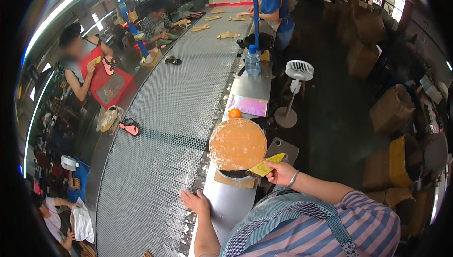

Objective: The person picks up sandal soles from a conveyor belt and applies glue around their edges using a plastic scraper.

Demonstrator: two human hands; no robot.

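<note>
Long factory room, strip lights overhead, with a mesh conveyor belt curving away on your left and a metal ledge along its near side. Your right hand holds the yellow scraper over the ledge, thumb and fingers pinching its wide upper part; its lower end overlaps the edge of the round orange disc, and you cannot tell whether they touch. Your left hand lies at the belt's edge with its fingers a little apart, gripping nothing.

That scraper looks light, thin and fairly stiff, probably plastic, and its lower end may be sticky or slick. Best hold it by the broad clean part, away from that end. The disc seems heavier, and its clear, wrinkled film could slip under your fingers, so take it by the rim.

Just beyond the disc sit an orange fruit and a shiny pink sheet, which crowd the way up the ledge toward the water bottle. Right of the disc is a grey board; a white fan stands farther off.
</note>
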